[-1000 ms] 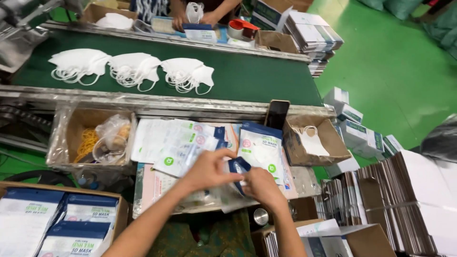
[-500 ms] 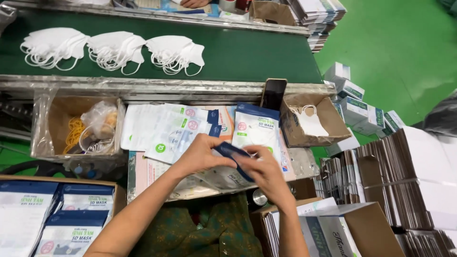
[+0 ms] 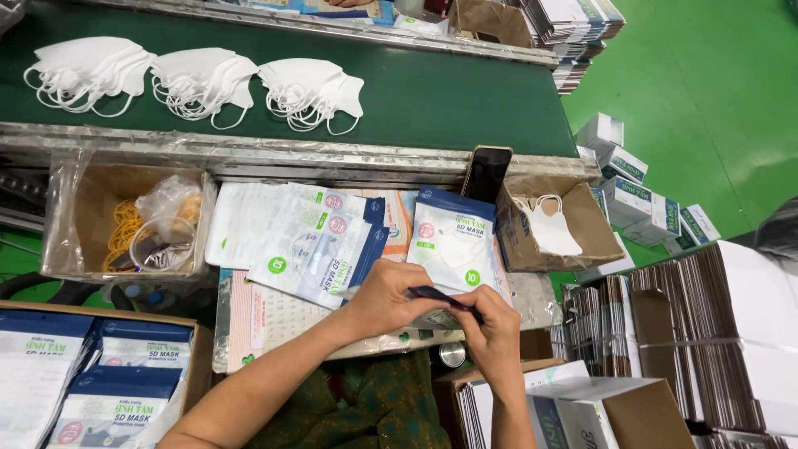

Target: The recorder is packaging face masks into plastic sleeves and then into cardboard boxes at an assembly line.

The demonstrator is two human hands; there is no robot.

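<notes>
Head view shows both sets of fingers pinching the dark-blue top strip of a flat plastic mask pouch (image 3: 436, 306) low over the bench (image 3: 274, 320). The left hand (image 3: 384, 298) has its fingers curled and pressed together on the near-left part of the strip, thumb on top; the right hand (image 3: 495, 333) nips the right end between thumb and forefinger. Half a second ago the hands sat further apart along the strip with more of the pouch's blue edge showing; a second ago the left fingers lay flatter over it. Now they have drawn closer and tightened, so I judge the top edge is being pressed shut or folded, near the end of that step.

Just beyond the hands lies a white-and-blue filled mask pouch (image 3: 454, 241), face up, beside a fanned pile of empty white pouches with blue edges (image 3: 299, 237). To the right stands an open brown cardboard box (image 3: 582, 220) with a white folded mask (image 3: 549, 229) in it, and a dark phone (image 3: 486, 170) leans at the rail. To the left, a plastic-lined cardboard bin (image 3: 75, 216) holds yellow rubber bands and a clear cup. Farther off, three heaps of white masks (image 3: 199, 79) rest on the green conveyor belt (image 3: 465, 96).
</notes>
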